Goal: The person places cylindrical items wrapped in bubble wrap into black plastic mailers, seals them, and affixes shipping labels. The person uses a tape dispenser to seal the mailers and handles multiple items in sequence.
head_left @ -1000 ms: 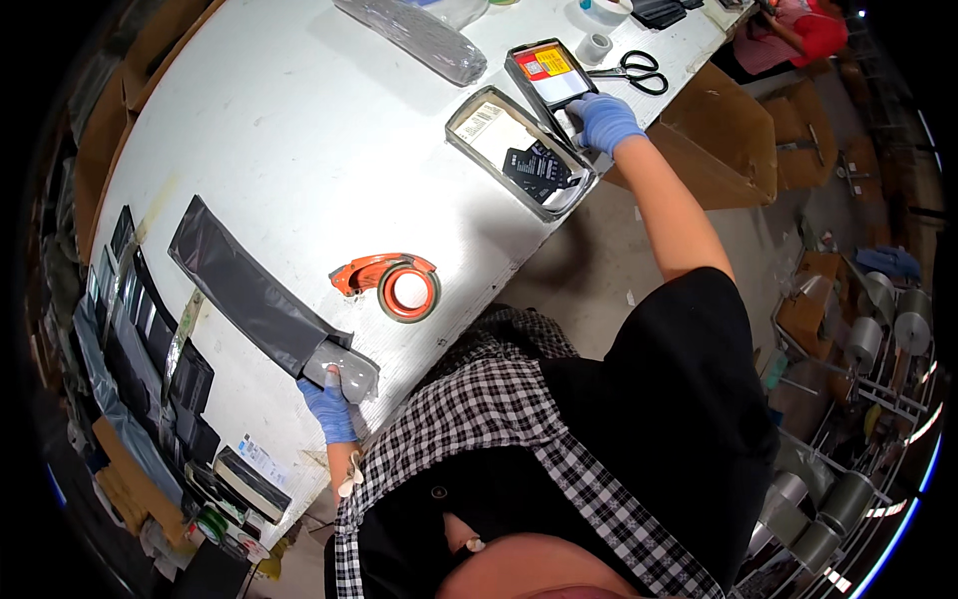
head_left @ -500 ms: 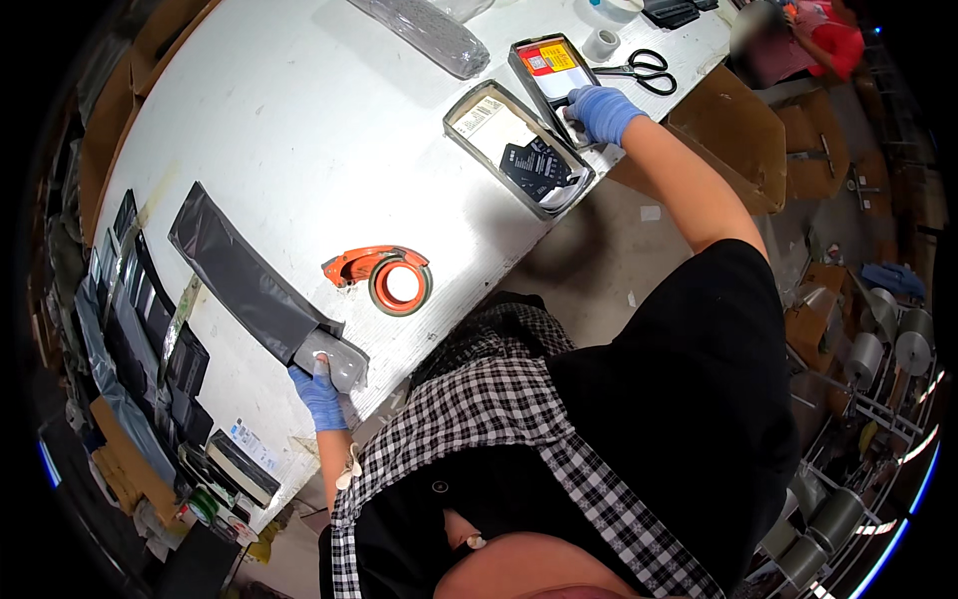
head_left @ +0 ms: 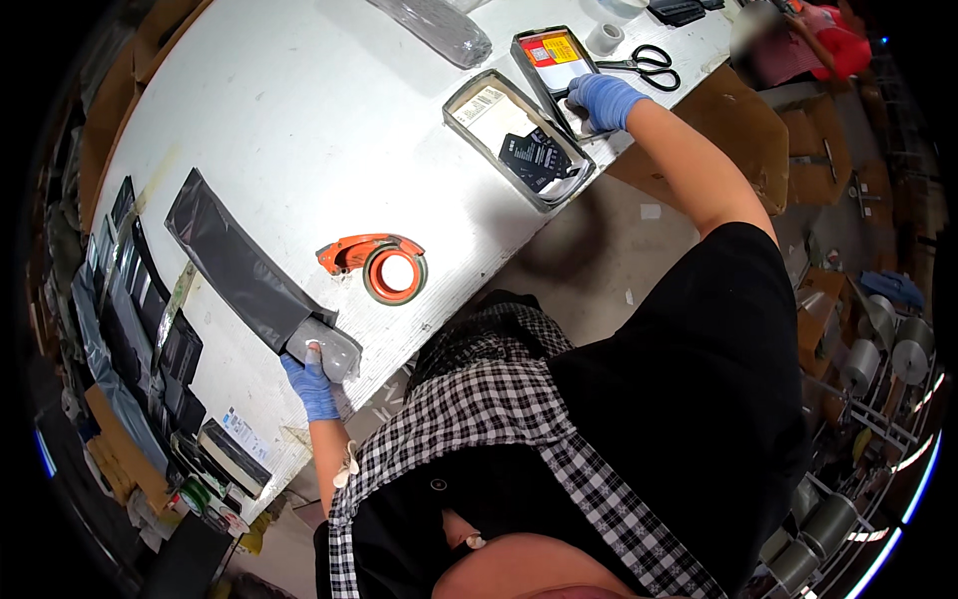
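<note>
My left hand [head_left: 311, 384], in a blue glove, grips the near end of a grey, clear-plastic-wrapped package [head_left: 331, 349], thumb on top. The package's other end is inside a long black plastic bag [head_left: 235, 265] lying slantwise on the table. My right hand [head_left: 606, 101], also gloved, reaches into a dark-rimmed box [head_left: 519, 60] of red, yellow and white cards [head_left: 554, 60]. Its fingers are bent down at the white slips there; what they pinch is hidden. Beside it stands a second open box [head_left: 469, 98] with white papers and black labels [head_left: 534, 160].
An orange tape dispenser [head_left: 391, 248] lies mid-table. Black-handled scissors [head_left: 654, 68] and a white tape roll [head_left: 605, 39] lie beyond my right hand. Another wrapped package [head_left: 439, 30] is at the far edge. Flat black bags [head_left: 180, 349] line the left; a cardboard box [head_left: 733, 125] stands right.
My right hand's fingers have shifted slightly within the card box. My left hand keeps its hold on the wrapped package. The whole view has tilted a little.
</note>
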`<state>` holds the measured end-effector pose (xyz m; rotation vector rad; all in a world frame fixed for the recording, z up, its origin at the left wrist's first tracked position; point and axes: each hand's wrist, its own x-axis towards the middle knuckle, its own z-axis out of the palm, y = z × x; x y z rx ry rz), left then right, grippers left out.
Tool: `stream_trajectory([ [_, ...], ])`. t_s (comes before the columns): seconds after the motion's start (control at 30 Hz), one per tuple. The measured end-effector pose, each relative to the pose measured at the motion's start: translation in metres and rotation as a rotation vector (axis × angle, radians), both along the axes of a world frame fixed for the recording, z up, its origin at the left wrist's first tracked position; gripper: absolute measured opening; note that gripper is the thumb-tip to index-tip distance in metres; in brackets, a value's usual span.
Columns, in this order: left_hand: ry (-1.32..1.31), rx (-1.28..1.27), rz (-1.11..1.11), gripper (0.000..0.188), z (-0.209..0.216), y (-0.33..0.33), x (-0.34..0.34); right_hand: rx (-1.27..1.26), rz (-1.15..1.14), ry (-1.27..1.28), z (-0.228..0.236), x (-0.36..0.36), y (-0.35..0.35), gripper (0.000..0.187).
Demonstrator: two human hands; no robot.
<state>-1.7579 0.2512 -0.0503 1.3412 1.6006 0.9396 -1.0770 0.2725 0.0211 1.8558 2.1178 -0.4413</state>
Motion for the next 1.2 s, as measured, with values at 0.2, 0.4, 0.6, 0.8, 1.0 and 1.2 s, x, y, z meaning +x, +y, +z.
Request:
stream_trajectory([
  [0.2,-0.02,0.001,0.009,0.061,0.0,0.0,0.001,0.044,0.001,0.054,-0.002,0.005,-0.001,0.024],
  [0.4,-0.05,-0.004,-0.005,0.063,-0.004,0.003,-0.005,0.079,0.008,0.072,-0.011,0.012,-0.001,0.025],
  [0.6,-0.011,-0.011,-0.019,0.069,0.011,0.002,0.009,0.061,-0.143,0.145,0.002,0.007,-0.004,0.024],
  [0.8,0.006,0.003,-0.012,0.069,-0.007,0.001,-0.014,0.435,0.028,0.195,0.038,-0.069,0.008,0.027],
  [1.0,-0.011,0.002,-0.01,0.07,-0.009,0.0,-0.011,0.476,0.155,0.064,0.006,-0.091,0.038,0.024],
  [1.2,-0.026,0.0,-0.015,0.074,-0.001,-0.006,-0.007,0.497,0.169,0.058,-0.01,-0.084,0.044,0.022],
])
